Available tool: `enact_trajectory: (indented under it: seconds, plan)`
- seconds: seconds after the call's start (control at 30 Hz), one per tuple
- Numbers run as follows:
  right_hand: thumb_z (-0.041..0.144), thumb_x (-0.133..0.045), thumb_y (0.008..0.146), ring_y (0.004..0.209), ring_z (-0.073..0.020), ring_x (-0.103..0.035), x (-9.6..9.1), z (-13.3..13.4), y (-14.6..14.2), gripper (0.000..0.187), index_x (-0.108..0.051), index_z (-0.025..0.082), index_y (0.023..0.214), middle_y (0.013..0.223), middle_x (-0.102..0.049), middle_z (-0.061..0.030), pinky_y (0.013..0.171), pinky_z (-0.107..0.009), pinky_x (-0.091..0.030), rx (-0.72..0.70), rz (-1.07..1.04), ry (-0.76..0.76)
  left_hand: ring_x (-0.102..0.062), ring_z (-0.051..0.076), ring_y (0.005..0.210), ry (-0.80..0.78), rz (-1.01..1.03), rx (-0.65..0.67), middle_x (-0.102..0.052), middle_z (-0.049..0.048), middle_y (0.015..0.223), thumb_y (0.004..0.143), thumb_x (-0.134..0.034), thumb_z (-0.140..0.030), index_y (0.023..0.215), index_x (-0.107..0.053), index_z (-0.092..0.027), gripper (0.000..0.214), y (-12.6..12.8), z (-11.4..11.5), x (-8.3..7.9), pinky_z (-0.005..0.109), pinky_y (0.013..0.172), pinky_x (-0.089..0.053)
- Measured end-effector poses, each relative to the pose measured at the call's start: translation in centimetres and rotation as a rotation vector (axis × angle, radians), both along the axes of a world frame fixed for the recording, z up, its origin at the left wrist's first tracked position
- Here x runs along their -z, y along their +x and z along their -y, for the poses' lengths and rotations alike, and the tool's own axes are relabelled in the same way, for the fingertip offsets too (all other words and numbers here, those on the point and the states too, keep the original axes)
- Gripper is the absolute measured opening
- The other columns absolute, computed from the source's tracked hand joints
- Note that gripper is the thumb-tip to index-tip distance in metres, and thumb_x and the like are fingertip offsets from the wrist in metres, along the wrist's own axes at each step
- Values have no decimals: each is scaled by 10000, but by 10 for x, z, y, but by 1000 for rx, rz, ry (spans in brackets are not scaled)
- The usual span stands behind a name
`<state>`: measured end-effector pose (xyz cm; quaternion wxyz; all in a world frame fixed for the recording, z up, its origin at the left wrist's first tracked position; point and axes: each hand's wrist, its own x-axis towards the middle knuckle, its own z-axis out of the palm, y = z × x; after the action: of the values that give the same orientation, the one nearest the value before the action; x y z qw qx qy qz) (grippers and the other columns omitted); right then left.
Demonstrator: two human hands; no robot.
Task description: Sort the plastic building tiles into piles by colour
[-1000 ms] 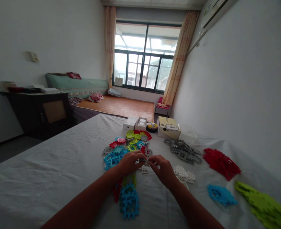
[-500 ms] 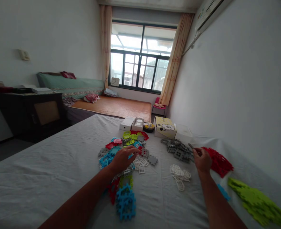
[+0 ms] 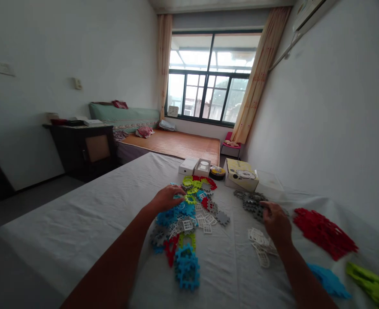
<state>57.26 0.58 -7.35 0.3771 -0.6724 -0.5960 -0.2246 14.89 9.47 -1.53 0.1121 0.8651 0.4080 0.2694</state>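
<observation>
My left hand (image 3: 167, 198) is over the mixed heap of interlocking plastic tiles. Its fingers are curved and apart, beside a lime-green tile (image 3: 190, 199); blue tiles (image 3: 178, 214) lie under it. White window-shaped pieces (image 3: 206, 222) and a grey square tile (image 3: 222, 218) lie at the heap's right side. My right hand (image 3: 277, 221) reaches onto the pile of grey tiles (image 3: 253, 202), thumb and forefinger drawn together on a grey tile that blends into the pile. Close by its wrist is a small pile of white window pieces (image 3: 259, 244).
Red tiles (image 3: 324, 234), blue tiles (image 3: 329, 281) and lime-green tiles (image 3: 371, 283) are grouped at the right. Along the back stand a white box (image 3: 188, 166), a round tin (image 3: 217, 172), a yellow cartoon box (image 3: 241, 175) and a clear container (image 3: 269, 184). A grey-white cloth (image 3: 95, 227) covers the table.
The view has turned left. My right hand has moved left onto the grey pile with its grey tile. My left hand has drawn back left over the mixed heap.
</observation>
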Motion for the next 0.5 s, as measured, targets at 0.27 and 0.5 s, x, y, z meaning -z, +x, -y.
enact_trajectory:
  seconds: [0.27, 0.5]
  plan:
    - [180, -404, 857, 976, -194, -617, -11, 14, -80, 285, -637, 242, 1009, 1097, -651, -38, 863, -335, -466, -279, 131, -137, -544, 216, 1109, -46, -205, 222, -651, 21, 1130, 672, -750, -248, 1054, -685, -256, 388, -1, 3, 4, 293, 1001, -381]
    - [177, -421, 868, 952, -188, -630, -13, 20, -94, 272, -647, 252, 999, 1083, -663, -28, 839, -322, -476, -330, 147, -120, -573, 158, 1076, 81, -83, -105, -608, 29, 1187, 844, -471, -106, 1073, -661, -233, 324, 7, 2, 12, 246, 958, -427]
